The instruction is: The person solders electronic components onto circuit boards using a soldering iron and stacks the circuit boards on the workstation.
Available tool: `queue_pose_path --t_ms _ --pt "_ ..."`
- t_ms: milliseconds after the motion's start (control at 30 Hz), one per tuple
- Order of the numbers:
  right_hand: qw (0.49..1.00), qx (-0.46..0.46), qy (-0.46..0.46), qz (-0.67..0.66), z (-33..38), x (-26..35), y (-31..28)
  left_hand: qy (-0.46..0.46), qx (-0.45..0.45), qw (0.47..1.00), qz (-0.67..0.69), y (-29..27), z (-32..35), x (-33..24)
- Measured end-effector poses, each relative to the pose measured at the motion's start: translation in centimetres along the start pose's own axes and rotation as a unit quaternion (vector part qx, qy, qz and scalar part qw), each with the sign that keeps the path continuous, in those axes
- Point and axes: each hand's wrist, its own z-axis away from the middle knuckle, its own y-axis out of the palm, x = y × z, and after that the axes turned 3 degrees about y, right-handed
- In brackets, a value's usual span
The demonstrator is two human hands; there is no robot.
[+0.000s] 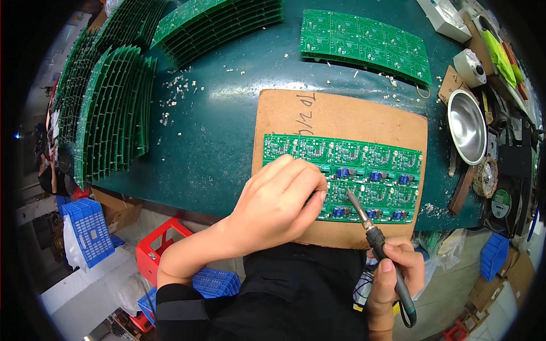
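Note:
A green circuit board panel (364,150) with repeated sections and several blue parts lies on a brown cardboard sheet (341,111). My left hand (281,196) rests over the panel's left part, its fingers pinched together; what they hold, if anything, is hidden. In my right hand (398,270) is a soldering iron (375,236), gripped by its dark handle. The iron slants up and left, its tip over the middle of the panel, close to a lower section. Whether the tip touches the board I cannot tell.
Stacks of green panels (111,113) stand on the dark green table (210,142) at the left, another (222,28) at the back. More panels (364,42) lie at the far right. A metal bowl (467,126), a white roll (470,67) and a fan (503,202) crowd the right edge. Small scraps dot the tabletop.

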Motion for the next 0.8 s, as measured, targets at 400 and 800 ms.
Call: queue_pose_path --t_ms 400,800 --pt "1.000 0.018 0.005 -0.004 -0.3 0.0 0.7 0.061 -0.036 0.995 -0.070 1.0 -0.8 0.0" --pt "0.825 -0.258 -0.015 0.503 -5.9 -5.1 -13.3 0.022 -0.102 0.994 -0.031 -2.3 1.1 0.3"
